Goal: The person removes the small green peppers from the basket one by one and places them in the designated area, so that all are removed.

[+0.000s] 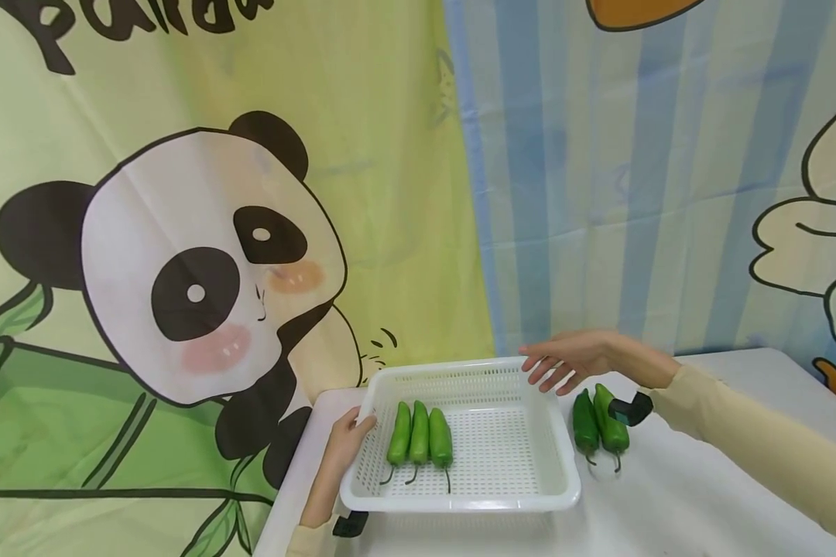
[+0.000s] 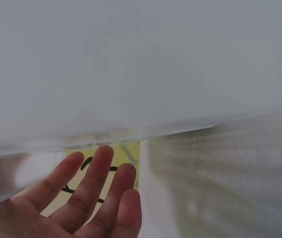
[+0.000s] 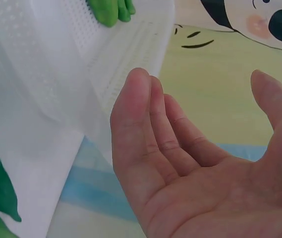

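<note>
A white perforated plastic basket [image 1: 498, 445] holds three green chili peppers [image 1: 419, 433] side by side at its left, stems toward the near edge. At the basket's left side, my left hand [image 1: 344, 445] grips the rim, with the thumb over it. The left wrist view shows the fingers [image 2: 95, 181] below a pale basket surface; the thumb is hidden there. My right hand [image 1: 574, 357] is held open at the far right corner, fingers slightly bent and pointing toward the basket. Its palm is bare in the right wrist view, thumb spread apart.
Two more green peppers [image 1: 602, 422] lie on the white table [image 1: 697, 480], right of the basket and under my right wrist. Behind the table hangs a curtain [image 1: 418, 193] with a panda print and blue stripes.
</note>
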`<state>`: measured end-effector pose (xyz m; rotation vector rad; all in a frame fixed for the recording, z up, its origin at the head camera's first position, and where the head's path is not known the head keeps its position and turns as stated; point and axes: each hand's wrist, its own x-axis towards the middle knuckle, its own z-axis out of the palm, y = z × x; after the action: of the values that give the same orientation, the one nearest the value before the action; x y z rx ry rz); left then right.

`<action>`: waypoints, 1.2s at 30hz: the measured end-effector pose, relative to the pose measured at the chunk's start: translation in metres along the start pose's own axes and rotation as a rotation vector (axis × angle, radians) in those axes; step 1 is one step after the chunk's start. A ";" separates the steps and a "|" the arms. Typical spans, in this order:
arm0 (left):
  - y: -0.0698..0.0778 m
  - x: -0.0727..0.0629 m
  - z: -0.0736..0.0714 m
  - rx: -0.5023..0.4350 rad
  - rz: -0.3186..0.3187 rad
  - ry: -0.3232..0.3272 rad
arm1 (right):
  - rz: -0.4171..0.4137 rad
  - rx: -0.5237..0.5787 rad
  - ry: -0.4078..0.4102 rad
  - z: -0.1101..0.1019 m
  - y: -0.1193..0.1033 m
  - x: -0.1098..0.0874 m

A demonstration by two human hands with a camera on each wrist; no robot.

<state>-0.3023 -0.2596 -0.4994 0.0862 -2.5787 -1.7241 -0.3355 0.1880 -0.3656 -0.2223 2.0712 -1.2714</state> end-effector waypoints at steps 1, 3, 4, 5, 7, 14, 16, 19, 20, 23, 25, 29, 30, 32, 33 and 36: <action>0.000 0.000 0.000 0.002 0.002 -0.002 | 0.001 0.003 -0.005 0.003 0.000 0.003; 0.002 0.000 0.000 0.003 0.001 -0.001 | 0.001 0.025 -0.016 0.008 -0.001 0.009; 0.002 0.000 0.000 0.002 -0.002 0.001 | 0.000 0.039 -0.025 0.011 -0.001 0.013; 0.003 0.000 0.000 0.001 -0.005 0.003 | -0.004 0.052 -0.037 0.014 0.000 0.016; 0.004 -0.001 -0.001 -0.003 -0.006 0.003 | -0.014 0.078 -0.069 0.021 -0.001 0.021; 0.004 -0.004 -0.002 -0.007 -0.007 0.001 | -0.027 0.115 -0.105 0.044 -0.005 0.034; 0.005 -0.005 -0.002 -0.004 -0.006 0.003 | -0.023 0.116 -0.102 0.050 -0.005 0.039; 0.005 -0.005 -0.002 0.000 -0.002 0.003 | -0.016 0.104 -0.103 0.058 -0.006 0.048; 0.005 -0.004 -0.002 0.001 -0.001 0.004 | -0.011 0.101 -0.100 0.062 -0.006 0.051; 0.005 -0.004 -0.002 -0.002 -0.004 0.005 | 0.001 0.083 -0.097 0.073 -0.006 0.059; 0.006 -0.003 -0.001 -0.004 -0.002 0.005 | 0.010 0.081 -0.096 0.081 -0.006 0.063; 0.008 -0.004 -0.001 -0.005 0.005 0.001 | 0.028 0.082 -0.110 0.094 -0.003 0.073; 0.007 -0.004 -0.001 -0.004 0.007 0.000 | 0.032 0.079 -0.115 0.097 -0.003 0.075; 0.007 -0.005 -0.001 -0.006 0.007 -0.002 | 0.039 0.075 -0.120 0.103 -0.003 0.080; 0.007 -0.005 -0.001 -0.007 0.008 -0.001 | 0.042 0.071 -0.118 0.107 -0.003 0.082; 0.006 -0.004 0.000 -0.008 0.009 -0.001 | 0.046 0.062 -0.114 0.116 -0.004 0.089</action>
<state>-0.2982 -0.2570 -0.4936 0.0733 -2.5684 -1.7321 -0.3298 0.0610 -0.4367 -0.2127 1.9273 -1.2632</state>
